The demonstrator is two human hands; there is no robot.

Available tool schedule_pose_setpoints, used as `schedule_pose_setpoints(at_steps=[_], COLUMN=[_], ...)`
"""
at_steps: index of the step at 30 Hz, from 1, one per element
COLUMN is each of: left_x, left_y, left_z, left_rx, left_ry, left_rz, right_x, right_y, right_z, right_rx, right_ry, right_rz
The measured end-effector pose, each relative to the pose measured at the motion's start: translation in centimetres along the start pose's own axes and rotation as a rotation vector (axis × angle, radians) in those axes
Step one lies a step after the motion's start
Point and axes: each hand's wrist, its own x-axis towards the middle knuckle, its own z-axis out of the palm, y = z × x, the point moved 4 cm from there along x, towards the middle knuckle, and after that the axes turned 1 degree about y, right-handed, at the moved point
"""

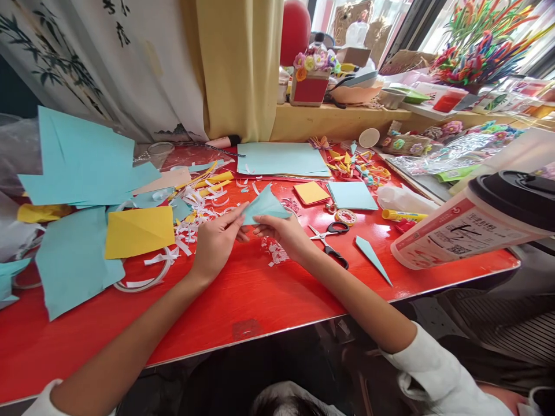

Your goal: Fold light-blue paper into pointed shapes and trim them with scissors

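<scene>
White sleeves: pushed back off your forearms, well clear of the paper.
Folded light-blue paper: lifted off the red table, between your hands, one point standing up; inner layers can't be made out.
Left hand: thumb and index pinched together on the paper's left corner; other fingers curled under, partly hidden.
Right hand: thumb on top of the lower right part, fingers behind, clamped on the sheet.
Fold: looks part-shaped, crease probably not firm. Match edges at the corner first, hold them with your left pinch, then run your right thumb outward along the crease.
Pressure: light while lining up, firm once edges meet; thin paper likely wrinkles if you squeeze or tug.
Surface: lower it onto bare red tabletop for a sharper crease; pressing in mid-air may let layers slip.
Paper shreds: loose beside your left hand; avoid trapping any under or inside the fold.
Scissors: blades apart, tips toward your right forearm; mind them if you drop your wrist.
Light-blue paper dart: right of the scissors, flat; easy to brush with your arm.
Takeaway cup: far right, black lid; give your elbow room.
</scene>
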Motion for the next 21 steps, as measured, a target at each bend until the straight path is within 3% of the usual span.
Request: schedule_pose_setpoints(at_steps=[6,21], left_x=[0.0,0.0], left_y=[0.7,1.2], left_z=[0.0,0.2], left_rx=[0.304,0.231], left_ry=[-0.03,-0.087], left_rz=[0.257,0.24], right_x=[0.0,-0.1], right_y=[0.2,-0.2], right_z=[-0.1,0.4], right_rx=[-0.01,0.071], right_ry=[-0.007,-0.062], right_rz=[-0.034,-0.014])
